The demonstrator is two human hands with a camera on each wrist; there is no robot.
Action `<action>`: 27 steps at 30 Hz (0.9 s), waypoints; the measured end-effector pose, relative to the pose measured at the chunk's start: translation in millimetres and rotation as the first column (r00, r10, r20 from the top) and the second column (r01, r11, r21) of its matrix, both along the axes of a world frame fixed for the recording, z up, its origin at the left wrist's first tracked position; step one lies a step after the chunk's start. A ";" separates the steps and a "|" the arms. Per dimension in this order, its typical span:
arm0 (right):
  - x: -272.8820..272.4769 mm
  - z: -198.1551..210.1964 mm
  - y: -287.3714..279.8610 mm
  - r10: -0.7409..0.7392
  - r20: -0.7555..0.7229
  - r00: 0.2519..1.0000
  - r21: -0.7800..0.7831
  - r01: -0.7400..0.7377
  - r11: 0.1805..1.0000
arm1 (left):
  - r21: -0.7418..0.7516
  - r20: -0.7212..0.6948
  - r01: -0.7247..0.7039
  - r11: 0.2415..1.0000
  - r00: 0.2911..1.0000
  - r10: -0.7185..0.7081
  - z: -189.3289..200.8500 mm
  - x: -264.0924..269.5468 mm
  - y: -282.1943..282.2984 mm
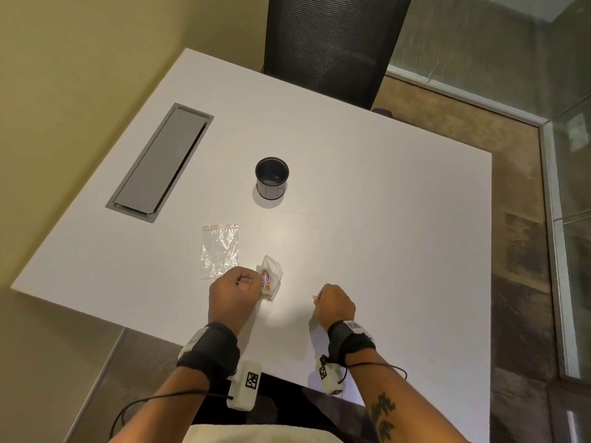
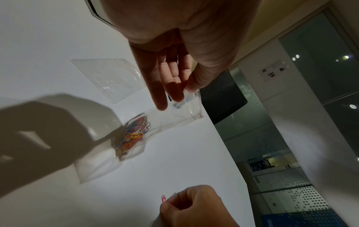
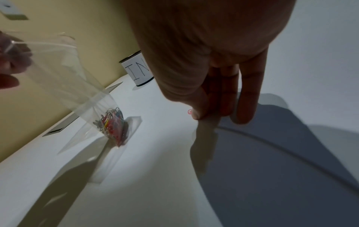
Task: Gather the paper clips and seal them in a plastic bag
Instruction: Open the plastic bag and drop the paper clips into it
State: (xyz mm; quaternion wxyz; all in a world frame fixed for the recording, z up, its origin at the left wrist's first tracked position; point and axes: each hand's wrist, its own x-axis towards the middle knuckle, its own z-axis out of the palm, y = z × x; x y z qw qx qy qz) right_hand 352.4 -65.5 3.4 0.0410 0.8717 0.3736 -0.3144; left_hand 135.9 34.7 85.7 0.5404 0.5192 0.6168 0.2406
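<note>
White paper label [image 3: 139,70] on cup [image 1: 271,178] reads "IN".

— Bag status?
— My left hand [image 1: 235,290] pinches the clear zip bag [image 2: 174,116] at its open mouth; coloured paper clips [image 2: 136,132] bunched at its bottom.
— Remainder?
— One red clip [image 2: 163,199], pinched in my right hand [image 1: 334,303] above the worktop [image 1: 383,219].

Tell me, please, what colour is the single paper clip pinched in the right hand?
Red; the paper clip in the right hand shows best in the left wrist view.
</note>
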 end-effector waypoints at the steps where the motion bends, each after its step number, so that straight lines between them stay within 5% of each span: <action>1: -1.4 0.2 0.9 0.025 0.008 1.000 -0.017 -0.025 1.000 | 0.002 0.000 0.004 1.000 1.000 -0.004 -0.4 0.2 -0.4; 17: -11.0 1.1 -9.6 0.291 0.001 0.957 -0.010 -0.291 0.957 | -0.002 -0.001 0.003 1.000 1.000 -0.003 -7.8 2.0 -1.1; 20: -6.5 13.4 -1.7 0.176 -0.104 0.979 0.073 -0.169 0.983 | 0.013 0.007 -0.004 1.000 1.000 0.004 -7.6 1.9 -1.4; 22: -6.4 34.4 8.6 0.018 -0.246 0.969 0.222 0.038 0.974 | 0.025 0.002 -0.009 1.000 1.000 0.009 -8.1 2.1 -0.9; 27: -27.6 108.0 37.5 -0.094 -0.589 0.802 0.378 0.377 0.845 | 0.073 -0.029 -0.005 0.997 1.000 0.007 -8.2 5.0 -0.9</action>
